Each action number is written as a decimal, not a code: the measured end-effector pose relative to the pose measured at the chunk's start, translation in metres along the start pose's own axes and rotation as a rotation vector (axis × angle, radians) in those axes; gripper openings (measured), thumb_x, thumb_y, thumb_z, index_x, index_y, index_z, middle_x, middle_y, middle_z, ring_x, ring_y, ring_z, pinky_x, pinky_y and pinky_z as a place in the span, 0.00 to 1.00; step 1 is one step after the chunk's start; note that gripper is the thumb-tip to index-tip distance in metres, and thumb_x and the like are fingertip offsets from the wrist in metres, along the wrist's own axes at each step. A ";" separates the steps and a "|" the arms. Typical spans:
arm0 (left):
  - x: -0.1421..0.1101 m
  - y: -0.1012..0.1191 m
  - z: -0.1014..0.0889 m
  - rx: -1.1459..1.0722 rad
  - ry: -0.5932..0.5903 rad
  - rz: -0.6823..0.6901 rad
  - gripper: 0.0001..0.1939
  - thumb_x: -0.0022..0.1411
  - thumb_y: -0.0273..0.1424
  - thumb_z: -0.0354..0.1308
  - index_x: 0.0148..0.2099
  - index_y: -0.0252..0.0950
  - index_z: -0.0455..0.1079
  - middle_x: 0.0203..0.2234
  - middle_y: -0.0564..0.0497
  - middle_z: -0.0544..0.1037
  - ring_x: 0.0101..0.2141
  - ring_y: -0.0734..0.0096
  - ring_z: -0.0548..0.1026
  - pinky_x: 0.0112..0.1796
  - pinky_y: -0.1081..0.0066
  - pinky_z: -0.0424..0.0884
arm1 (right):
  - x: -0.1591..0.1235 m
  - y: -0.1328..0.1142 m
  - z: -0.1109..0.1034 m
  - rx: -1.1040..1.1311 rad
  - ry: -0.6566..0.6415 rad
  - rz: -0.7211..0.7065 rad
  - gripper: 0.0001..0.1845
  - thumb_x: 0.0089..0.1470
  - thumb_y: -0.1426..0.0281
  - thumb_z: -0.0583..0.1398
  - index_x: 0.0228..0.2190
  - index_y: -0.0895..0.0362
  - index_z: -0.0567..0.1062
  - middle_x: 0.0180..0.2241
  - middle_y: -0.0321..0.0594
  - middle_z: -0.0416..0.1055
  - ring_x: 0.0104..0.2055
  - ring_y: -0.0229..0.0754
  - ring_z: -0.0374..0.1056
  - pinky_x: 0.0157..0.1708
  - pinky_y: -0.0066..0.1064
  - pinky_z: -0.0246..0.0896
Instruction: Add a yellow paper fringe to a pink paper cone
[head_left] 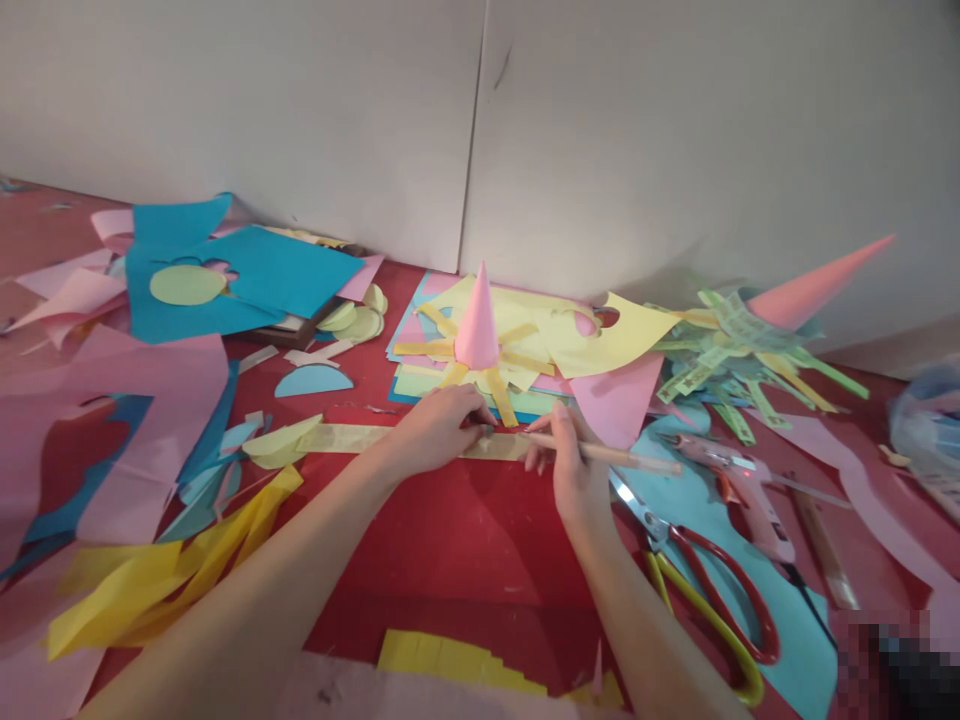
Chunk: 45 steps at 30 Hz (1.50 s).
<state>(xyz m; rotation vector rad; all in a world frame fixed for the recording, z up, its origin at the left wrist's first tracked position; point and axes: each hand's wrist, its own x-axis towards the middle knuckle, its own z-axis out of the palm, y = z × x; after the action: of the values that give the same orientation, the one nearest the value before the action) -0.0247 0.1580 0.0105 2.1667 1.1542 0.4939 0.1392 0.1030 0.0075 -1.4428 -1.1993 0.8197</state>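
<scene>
Standing beyond the hands (pixel 444 428) is a pink cone (pixel 478 330) (scissors (pixel 658 532) lie right)

- Near: flat red work surface (pixel 450 560)
- Further: long pale-yellow paper strip (pixel 345 438), slim pale-tan pen-shaped tool (pixel 622 457)
- Far: pink paper cone (pixel 477 325), flat orange-yellow paper tabs (pixel 499 393)
- Far right: salmon-pink paper cone (pixel 814 288), narrow green print-patterned strips (pixel 691 373)
- Far left: flat bright-blue paper sheet (pixel 292 275)
- Right: red-and-yellow-handled silver metal scissors (pixel 658 532)
</scene>
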 end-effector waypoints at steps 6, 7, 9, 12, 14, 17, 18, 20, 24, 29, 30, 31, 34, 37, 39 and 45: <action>0.000 0.004 0.001 0.001 0.038 -0.010 0.03 0.53 0.29 0.55 0.30 0.36 0.69 0.30 0.51 0.75 0.32 0.70 0.71 0.31 0.73 0.64 | 0.000 -0.001 0.000 -0.033 0.004 0.015 0.21 0.55 0.53 0.51 0.21 0.55 0.66 0.08 0.26 0.54 0.13 0.33 0.57 0.18 0.25 0.55; 0.000 0.004 0.001 0.004 0.035 -0.007 0.02 0.52 0.28 0.56 0.29 0.36 0.68 0.30 0.51 0.75 0.32 0.70 0.71 0.31 0.73 0.64 | -0.001 -0.001 0.000 -0.033 0.011 0.019 0.21 0.55 0.53 0.52 0.21 0.55 0.66 0.07 0.25 0.52 0.13 0.33 0.57 0.19 0.25 0.55; 0.000 0.002 0.002 0.013 0.028 0.001 0.01 0.51 0.26 0.56 0.29 0.36 0.68 0.31 0.51 0.75 0.32 0.70 0.71 0.31 0.73 0.63 | -0.001 -0.001 0.000 -0.030 0.024 0.019 0.20 0.55 0.54 0.52 0.21 0.55 0.65 0.07 0.25 0.51 0.13 0.33 0.57 0.19 0.25 0.56; 0.000 -0.001 0.003 0.026 0.033 0.015 0.02 0.50 0.25 0.56 0.30 0.36 0.68 0.31 0.52 0.75 0.33 0.69 0.71 0.32 0.72 0.63 | 0.000 0.000 0.000 -0.057 0.016 -0.029 0.19 0.54 0.54 0.53 0.22 0.55 0.67 0.10 0.27 0.57 0.16 0.34 0.60 0.21 0.26 0.57; 0.000 -0.001 0.002 0.023 0.034 0.024 0.03 0.50 0.26 0.56 0.31 0.36 0.68 0.30 0.52 0.75 0.33 0.69 0.71 0.32 0.72 0.62 | 0.001 0.000 0.000 -0.096 0.001 -0.071 0.18 0.53 0.55 0.55 0.23 0.56 0.68 0.13 0.29 0.61 0.18 0.35 0.61 0.22 0.27 0.57; 0.000 0.001 0.002 0.014 0.028 0.024 0.03 0.52 0.26 0.54 0.31 0.37 0.68 0.31 0.52 0.75 0.34 0.69 0.71 0.33 0.72 0.62 | 0.000 -0.001 0.000 -0.116 -0.019 -0.076 0.18 0.52 0.56 0.57 0.20 0.55 0.66 0.13 0.29 0.61 0.19 0.35 0.62 0.22 0.27 0.57; 0.000 0.001 0.002 0.013 0.023 0.022 0.03 0.52 0.26 0.54 0.31 0.37 0.68 0.31 0.52 0.75 0.34 0.69 0.71 0.33 0.72 0.62 | -0.001 -0.001 -0.001 -0.108 -0.029 -0.063 0.19 0.52 0.56 0.56 0.18 0.55 0.64 0.12 0.28 0.59 0.18 0.35 0.62 0.22 0.26 0.56; 0.000 0.002 0.002 0.010 0.016 0.012 0.03 0.52 0.26 0.54 0.30 0.37 0.68 0.32 0.52 0.75 0.35 0.69 0.71 0.33 0.72 0.62 | -0.002 -0.001 -0.001 -0.090 -0.037 -0.040 0.20 0.53 0.57 0.55 0.17 0.54 0.61 0.10 0.27 0.55 0.17 0.34 0.60 0.21 0.26 0.55; 0.000 0.001 0.003 0.018 0.015 0.009 0.04 0.53 0.26 0.53 0.31 0.37 0.68 0.31 0.52 0.74 0.35 0.69 0.71 0.34 0.71 0.63 | -0.001 0.001 0.000 -0.143 -0.030 -0.081 0.20 0.53 0.59 0.56 0.17 0.54 0.57 0.10 0.26 0.53 0.16 0.33 0.55 0.20 0.26 0.51; 0.001 0.000 0.003 0.042 0.024 0.016 0.03 0.54 0.30 0.54 0.31 0.37 0.68 0.32 0.52 0.74 0.35 0.68 0.71 0.35 0.70 0.63 | -0.001 0.001 0.000 -0.226 -0.079 -0.156 0.23 0.54 0.60 0.55 0.14 0.53 0.53 0.10 0.26 0.51 0.17 0.33 0.54 0.23 0.27 0.53; 0.000 0.001 0.002 0.044 0.022 0.012 0.03 0.55 0.30 0.54 0.31 0.37 0.68 0.32 0.51 0.74 0.35 0.68 0.71 0.35 0.70 0.63 | -0.001 0.000 -0.001 -0.217 -0.090 -0.155 0.23 0.55 0.61 0.54 0.14 0.53 0.53 0.10 0.26 0.52 0.16 0.33 0.55 0.23 0.27 0.53; 0.000 0.001 0.002 0.046 0.019 0.010 0.03 0.55 0.30 0.54 0.31 0.37 0.68 0.32 0.51 0.74 0.35 0.68 0.71 0.35 0.70 0.63 | -0.001 -0.001 -0.001 -0.206 -0.098 -0.152 0.22 0.55 0.61 0.54 0.15 0.53 0.54 0.10 0.26 0.52 0.16 0.34 0.55 0.23 0.27 0.54; 0.000 0.003 0.001 0.053 0.015 0.001 0.03 0.55 0.30 0.54 0.31 0.37 0.68 0.32 0.51 0.75 0.35 0.67 0.71 0.34 0.69 0.63 | -0.002 -0.002 0.000 -0.200 -0.107 -0.145 0.22 0.55 0.61 0.54 0.15 0.53 0.54 0.10 0.27 0.53 0.16 0.34 0.56 0.23 0.27 0.54; 0.000 0.003 0.001 0.049 0.014 0.000 0.03 0.55 0.30 0.54 0.30 0.37 0.67 0.32 0.51 0.75 0.35 0.68 0.71 0.34 0.70 0.63 | -0.002 0.000 0.000 -0.226 -0.099 -0.161 0.21 0.55 0.61 0.54 0.16 0.53 0.55 0.10 0.26 0.53 0.16 0.34 0.54 0.22 0.27 0.52; 0.000 0.003 0.001 0.042 0.018 0.008 0.02 0.55 0.29 0.55 0.30 0.36 0.67 0.32 0.51 0.75 0.35 0.68 0.71 0.34 0.70 0.63 | -0.002 0.001 0.000 -0.252 -0.095 -0.169 0.21 0.54 0.62 0.54 0.15 0.53 0.54 0.10 0.26 0.52 0.16 0.34 0.53 0.22 0.27 0.51; 0.000 0.000 0.003 0.040 0.026 0.019 0.03 0.54 0.30 0.55 0.30 0.37 0.67 0.32 0.52 0.74 0.36 0.68 0.71 0.34 0.71 0.63 | -0.001 0.003 -0.001 -0.251 -0.112 -0.157 0.21 0.54 0.63 0.53 0.15 0.53 0.54 0.10 0.27 0.52 0.17 0.34 0.54 0.24 0.27 0.52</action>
<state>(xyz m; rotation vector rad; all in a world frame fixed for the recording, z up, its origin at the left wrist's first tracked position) -0.0227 0.1573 0.0081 2.2135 1.1678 0.5122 0.1403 0.1017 0.0051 -1.4948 -1.5237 0.6665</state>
